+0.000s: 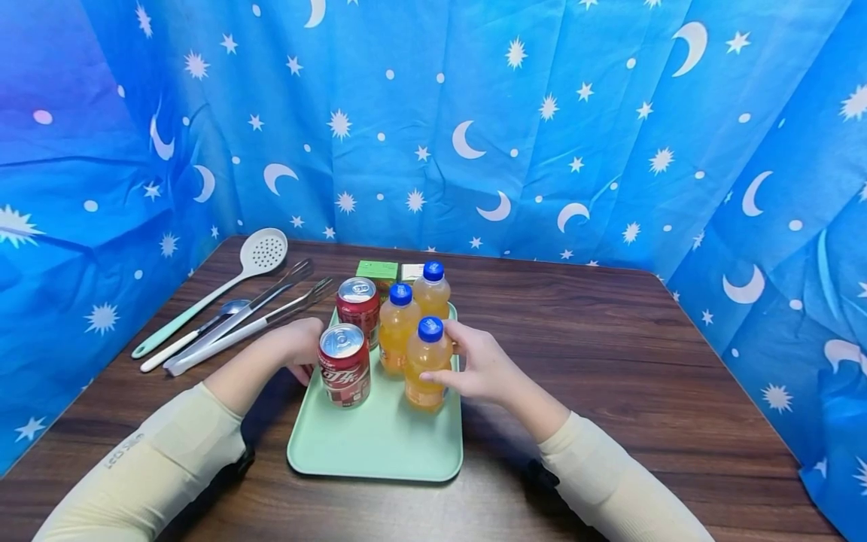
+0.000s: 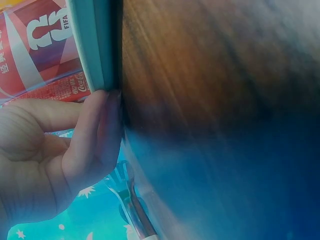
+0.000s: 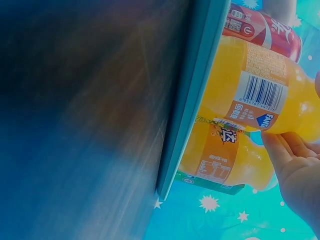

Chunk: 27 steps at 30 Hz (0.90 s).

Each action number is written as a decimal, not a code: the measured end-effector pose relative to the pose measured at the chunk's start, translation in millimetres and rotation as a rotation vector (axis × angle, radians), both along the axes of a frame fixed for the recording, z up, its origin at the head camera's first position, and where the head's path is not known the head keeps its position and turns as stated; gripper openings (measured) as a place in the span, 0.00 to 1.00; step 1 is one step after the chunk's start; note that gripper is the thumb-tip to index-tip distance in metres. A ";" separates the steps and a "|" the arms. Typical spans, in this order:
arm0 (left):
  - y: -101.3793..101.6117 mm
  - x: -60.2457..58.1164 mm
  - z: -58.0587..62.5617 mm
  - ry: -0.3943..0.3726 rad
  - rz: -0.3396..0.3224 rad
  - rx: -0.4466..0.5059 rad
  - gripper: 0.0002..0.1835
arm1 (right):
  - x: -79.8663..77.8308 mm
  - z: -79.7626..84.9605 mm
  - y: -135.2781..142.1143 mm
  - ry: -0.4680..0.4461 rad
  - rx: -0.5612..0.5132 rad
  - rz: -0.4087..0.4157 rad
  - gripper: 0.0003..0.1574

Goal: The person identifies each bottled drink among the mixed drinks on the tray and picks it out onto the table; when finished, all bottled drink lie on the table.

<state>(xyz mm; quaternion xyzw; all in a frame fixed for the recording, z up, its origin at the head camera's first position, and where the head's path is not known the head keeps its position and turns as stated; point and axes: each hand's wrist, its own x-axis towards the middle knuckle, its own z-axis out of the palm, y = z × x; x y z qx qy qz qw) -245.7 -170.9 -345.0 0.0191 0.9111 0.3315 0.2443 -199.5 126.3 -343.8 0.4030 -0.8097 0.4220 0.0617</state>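
My right hand (image 1: 484,369) holds the front orange soda bottle (image 1: 425,376), its thumb across the near side and its fingers behind. This blue-capped bottle stands upright over the light green tray (image 1: 375,452); its Fanta label shows in the right wrist view. Two more orange soda bottles (image 1: 398,327) stand close behind it. My left hand (image 1: 301,346) pinches the tray's left rim (image 2: 95,45) between thumb and fingers. Beside that hand on the tray are two red cola cans, the near can (image 1: 344,369) and the far can (image 1: 359,305).
Left of the tray lie a slotted skimmer (image 1: 264,252), a ladle (image 1: 234,307) and tongs (image 1: 237,324) on the dark wood table (image 1: 576,339). Green boxes (image 1: 376,269) stand at the tray's far end. A blue star-patterned curtain (image 1: 406,150) surrounds the table's back and sides.
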 end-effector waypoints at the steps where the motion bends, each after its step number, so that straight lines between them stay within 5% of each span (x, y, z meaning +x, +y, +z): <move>1: -0.2 -0.2 -0.4 0.000 -0.001 0.000 0.08 | 0.0 0.0 0.0 0.002 -0.002 0.000 0.34; 27: 0.4 -3.7 -0.1 -0.017 0.006 -0.004 0.12 | 0.5 3.7 7.7 0.066 -0.016 -0.039 0.33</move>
